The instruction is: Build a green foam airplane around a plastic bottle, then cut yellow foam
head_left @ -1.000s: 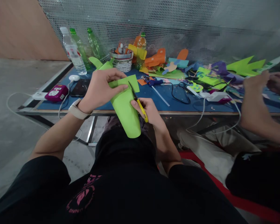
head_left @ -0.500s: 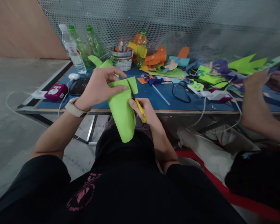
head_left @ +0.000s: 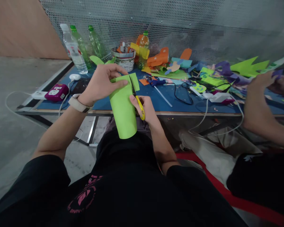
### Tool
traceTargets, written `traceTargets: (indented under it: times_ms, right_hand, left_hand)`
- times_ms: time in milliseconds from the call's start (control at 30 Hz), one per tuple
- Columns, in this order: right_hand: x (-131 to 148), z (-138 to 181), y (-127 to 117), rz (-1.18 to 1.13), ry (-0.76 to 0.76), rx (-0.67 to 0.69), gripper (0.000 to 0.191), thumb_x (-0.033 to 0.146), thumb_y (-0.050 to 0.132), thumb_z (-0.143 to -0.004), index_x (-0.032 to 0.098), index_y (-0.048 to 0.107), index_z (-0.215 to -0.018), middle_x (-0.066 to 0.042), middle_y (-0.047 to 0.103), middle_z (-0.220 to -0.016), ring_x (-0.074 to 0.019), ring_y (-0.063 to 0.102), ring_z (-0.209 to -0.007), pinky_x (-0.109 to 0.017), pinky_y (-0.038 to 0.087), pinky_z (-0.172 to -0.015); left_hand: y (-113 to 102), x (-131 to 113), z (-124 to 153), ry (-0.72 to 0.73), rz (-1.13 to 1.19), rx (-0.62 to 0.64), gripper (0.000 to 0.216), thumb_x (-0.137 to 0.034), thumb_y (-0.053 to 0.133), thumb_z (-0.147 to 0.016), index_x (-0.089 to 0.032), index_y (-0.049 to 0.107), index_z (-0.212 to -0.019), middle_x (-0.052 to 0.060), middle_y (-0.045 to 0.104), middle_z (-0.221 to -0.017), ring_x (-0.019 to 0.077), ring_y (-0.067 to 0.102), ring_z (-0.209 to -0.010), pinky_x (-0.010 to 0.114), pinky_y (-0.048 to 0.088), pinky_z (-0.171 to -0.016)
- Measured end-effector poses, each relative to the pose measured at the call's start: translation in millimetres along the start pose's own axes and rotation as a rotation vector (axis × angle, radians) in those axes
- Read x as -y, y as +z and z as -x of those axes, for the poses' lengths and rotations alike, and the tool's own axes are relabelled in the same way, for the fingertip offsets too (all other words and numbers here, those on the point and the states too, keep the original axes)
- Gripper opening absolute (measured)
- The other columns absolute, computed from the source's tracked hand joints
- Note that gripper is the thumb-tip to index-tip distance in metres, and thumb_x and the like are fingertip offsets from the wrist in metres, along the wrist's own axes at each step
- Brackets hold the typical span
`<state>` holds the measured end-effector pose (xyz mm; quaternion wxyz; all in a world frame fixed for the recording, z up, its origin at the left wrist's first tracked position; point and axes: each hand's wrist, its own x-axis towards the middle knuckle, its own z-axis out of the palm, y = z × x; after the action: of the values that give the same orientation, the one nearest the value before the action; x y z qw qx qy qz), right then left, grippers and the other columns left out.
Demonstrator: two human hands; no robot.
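Observation:
My left hand (head_left: 106,81) pinches the upper edge of a light green sheet of paper (head_left: 123,110), its thumb lying on the front. The paper curves over and hangs down past the table's front edge toward my lap. In my right hand (head_left: 145,108) are scissors (head_left: 139,105) with yellow handles and dark blades. Those blades point up and lie across the paper's right part, close to its top edge, a narrow strip of paper showing to their right. Behind my left hand lies more green cut paper (head_left: 97,60), partly hidden.
Bottles (head_left: 77,50) and a newspaper-wrapped basket (head_left: 125,58) stand at the back of the blue table (head_left: 104,104). A blue glue gun (head_left: 157,82) with a cord lies right of the paper. Paper scraps, a purple power adapter (head_left: 58,92) and a co-worker's arm (head_left: 260,107) are nearby.
The paper has turned slightly, its lower end swinging left and up. The scissors and my right hand have shifted a little left and up along with it.

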<state>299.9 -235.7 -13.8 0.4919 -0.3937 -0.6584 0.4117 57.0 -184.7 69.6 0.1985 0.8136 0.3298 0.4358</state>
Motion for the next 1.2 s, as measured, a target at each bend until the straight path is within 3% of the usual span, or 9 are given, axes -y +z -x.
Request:
traceTargets:
  times_ms: [100, 267, 400, 533, 767, 900, 1033, 1100, 1200]
  right_hand:
    - [2.8, 0.7, -0.6, 0.023, -0.012, 0.021, 0.107, 0.122, 0.087, -0.088, 0.030, 0.038, -0.067, 0.005, 0.035, -0.066, -0.0142, 0.031, -0.067, -0.037, 0.024, -0.062]
    - [3.9, 2.1, 2.8, -0.004, -0.038, 0.026, 0.103, 0.116, 0.087, -0.097, 0.030, 0.038, -0.069, 0.004, 0.036, -0.064, -0.0144, 0.035, -0.064, -0.036, 0.026, -0.061]
    - [1.5, 2.3, 6.6, -0.026, -0.036, -0.006, 0.102, 0.111, 0.089, -0.100, 0.030, 0.036, -0.070, 0.004, 0.034, -0.064, -0.0145, 0.035, -0.063, -0.035, 0.026, -0.060]
    - [-4.3, 2.4, 8.4, -0.060, -0.049, -0.014, 0.098, 0.109, 0.092, -0.101, 0.030, 0.043, -0.070, 0.003, 0.043, -0.063, -0.0149, 0.042, -0.061, -0.034, 0.030, -0.057]
    - [-2.6, 2.3, 14.2, -0.039, 0.030, -0.043, 0.093, 0.091, 0.101, -0.105, 0.030, 0.039, -0.071, 0.005, 0.042, -0.062, -0.0139, 0.044, -0.059, -0.031, 0.031, -0.054]
    - [-0.6, 1.1, 16.3, -0.051, 0.043, -0.031, 0.095, 0.092, 0.102, -0.104, 0.031, 0.037, -0.074, 0.006, 0.039, -0.064, -0.0142, 0.044, -0.061, -0.031, 0.032, -0.054]
    - [0.2, 1.3, 16.4, -0.038, 0.070, -0.023, 0.092, 0.092, 0.101, -0.105, 0.030, 0.040, -0.075, 0.004, 0.040, -0.067, -0.0154, 0.044, -0.063, -0.033, 0.035, -0.056]
    - [1.5, 1.5, 16.9, -0.033, 0.080, -0.027, 0.092, 0.092, 0.101, -0.105, 0.030, 0.041, -0.075, 0.004, 0.041, -0.068, -0.0156, 0.043, -0.064, -0.034, 0.034, -0.056]
    - [3.5, 1.5, 18.5, -0.024, 0.083, -0.028, 0.094, 0.095, 0.101, -0.103, 0.030, 0.041, -0.074, 0.004, 0.039, -0.067, -0.0155, 0.041, -0.064, -0.034, 0.032, -0.057]
  left_hand:
    - [-1.8, -6.0, -0.6, 0.027, 0.029, 0.023, 0.059, -0.078, 0.111, -0.101, -0.028, 0.091, -0.127, 0.005, 0.088, -0.095, 0.0297, 0.069, -0.082, 0.057, 0.068, -0.078]
    - [-5.1, -13.1, 2.0, 0.036, 0.012, 0.054, 0.047, -0.065, 0.107, -0.105, -0.029, 0.091, -0.131, 0.006, 0.092, -0.104, 0.0343, 0.078, -0.092, 0.059, 0.069, -0.085]
    - [-4.7, -14.2, 2.8, 0.005, 0.040, 0.031, 0.064, -0.067, 0.109, -0.103, -0.027, 0.088, -0.149, 0.008, 0.090, -0.101, 0.0413, 0.084, -0.099, 0.066, 0.071, -0.090]
    - [-4.6, -17.9, 3.3, -0.049, 0.026, 0.019, 0.081, -0.068, 0.108, -0.102, -0.026, 0.081, -0.166, 0.009, 0.088, -0.100, 0.0457, 0.086, -0.102, 0.066, 0.068, -0.087]
    - [-6.7, -23.8, 5.2, -0.106, 0.077, 0.062, 0.070, -0.056, 0.108, -0.099, -0.025, 0.085, -0.157, 0.007, 0.088, -0.098, 0.0430, 0.088, -0.104, 0.069, 0.072, -0.104]
    - [-6.9, -20.5, 5.0, -0.103, 0.046, 0.095, 0.074, -0.051, 0.104, -0.098, -0.022, 0.084, -0.162, 0.007, 0.089, -0.097, 0.0403, 0.087, -0.099, 0.062, 0.072, -0.095]
    - [-8.0, -15.2, 3.4, -0.032, 0.082, 0.122, 0.059, -0.057, 0.110, -0.099, -0.031, 0.088, -0.147, 0.006, 0.088, -0.099, 0.0368, 0.082, -0.096, 0.061, 0.071, -0.092]
    - [-9.3, -11.6, 1.8, 0.000, 0.108, 0.154, 0.055, -0.060, 0.112, -0.100, -0.032, 0.089, -0.142, 0.007, 0.088, -0.105, 0.0380, 0.082, -0.101, 0.063, 0.071, -0.095]
    - [-11.8, -4.2, -3.2, 0.034, 0.057, 0.184, 0.059, -0.061, 0.106, -0.105, -0.027, 0.089, -0.150, 0.014, 0.089, -0.132, 0.0460, 0.084, -0.127, 0.060, 0.072, -0.098]
